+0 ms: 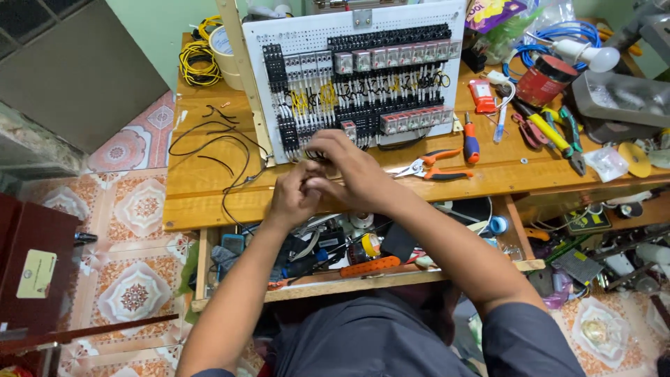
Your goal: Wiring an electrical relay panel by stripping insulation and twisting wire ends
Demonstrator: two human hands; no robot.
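From the head camera, both hands meet at the lower left edge of the white perforated panel (363, 31), which stands tilted on the wooden bench (202, 195). The left hand (294, 195) is curled shut, fingers pinched together, seemingly around the end of a thin black wire (234, 178) that trails off across the bench. The right hand (352, 171) arches over it, fingers bent at the bottom row of relay blocks (412, 120); whether they grip anything I cannot tell. A likely slip: the wire end could pull free or land in the wrong terminal, since the rows are crowded and the hands cover the very spot. A tug might also drag the loose wire loops. The contact point, the fingertips and any small tool are hidden. The orange-handled cutters (429, 165) lie just right of the hands, untouched.
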